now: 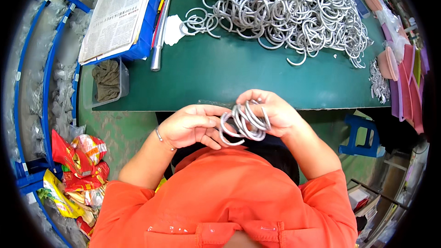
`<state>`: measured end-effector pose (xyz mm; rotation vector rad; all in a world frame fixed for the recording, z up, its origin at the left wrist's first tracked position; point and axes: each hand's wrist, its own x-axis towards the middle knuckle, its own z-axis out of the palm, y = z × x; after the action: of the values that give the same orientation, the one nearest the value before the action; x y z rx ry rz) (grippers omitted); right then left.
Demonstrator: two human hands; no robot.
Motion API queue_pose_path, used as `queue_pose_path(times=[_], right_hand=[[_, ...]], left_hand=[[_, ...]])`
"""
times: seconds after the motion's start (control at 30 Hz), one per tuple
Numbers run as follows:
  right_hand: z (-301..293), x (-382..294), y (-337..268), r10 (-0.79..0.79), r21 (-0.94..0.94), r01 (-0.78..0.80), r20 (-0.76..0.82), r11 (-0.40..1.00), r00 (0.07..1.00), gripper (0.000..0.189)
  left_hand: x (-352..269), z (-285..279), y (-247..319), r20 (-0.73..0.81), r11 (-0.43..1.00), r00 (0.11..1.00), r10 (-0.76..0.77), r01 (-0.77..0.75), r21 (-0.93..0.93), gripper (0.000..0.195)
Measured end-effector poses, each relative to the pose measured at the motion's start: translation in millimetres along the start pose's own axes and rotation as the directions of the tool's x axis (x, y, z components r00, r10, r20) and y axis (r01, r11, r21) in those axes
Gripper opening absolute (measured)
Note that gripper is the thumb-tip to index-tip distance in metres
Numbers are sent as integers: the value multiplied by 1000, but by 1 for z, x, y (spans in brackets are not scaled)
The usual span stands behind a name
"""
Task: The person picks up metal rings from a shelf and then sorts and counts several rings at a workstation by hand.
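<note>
My right hand [272, 112] holds a bunch of silver-grey open metal rings, like cuff bangles [246, 120], over the near edge of the green table. At the bunch's left side is my left hand [194, 125], its fingers curled and touching or nearly touching the leftmost ring; whether it grips that ring I cannot tell. A large heap of similar open rings [286, 10] lies on the far part of the table, with a smaller group [201, 22] at its left. A tapered metal mandrel [157, 50] rests farther left.
The green table [206, 72] bears a blue bin [148, 31] topped with newspapers [117, 13]. A clear plastic box [124, 82] with a brown cloth stands at its left edge. Small silver pieces [379, 82] and pink trays [408, 89] lie right. Below is a blue stool [351, 134].
</note>
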<state>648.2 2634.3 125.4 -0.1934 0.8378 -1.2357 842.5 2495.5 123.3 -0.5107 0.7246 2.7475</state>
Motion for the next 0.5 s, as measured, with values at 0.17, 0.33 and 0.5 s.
queue_pose_path(times=[0.17,0.33,0.5], right_hand=[[-6,-24,-5,-39,-826,-97,-142,556,989,18],[-19,-17,34,-286,-911,378,411,-166,866,19],[-56,38,79,-277,-942,252,308,-220,910,27]], left_hand=[[-27,-7,8,-317,906,929,193,-44,422,34],[-40,-11,14,-365,881,884,293,-101,463,32],[-36,-6,12,-351,865,877,329,-131,485,30]])
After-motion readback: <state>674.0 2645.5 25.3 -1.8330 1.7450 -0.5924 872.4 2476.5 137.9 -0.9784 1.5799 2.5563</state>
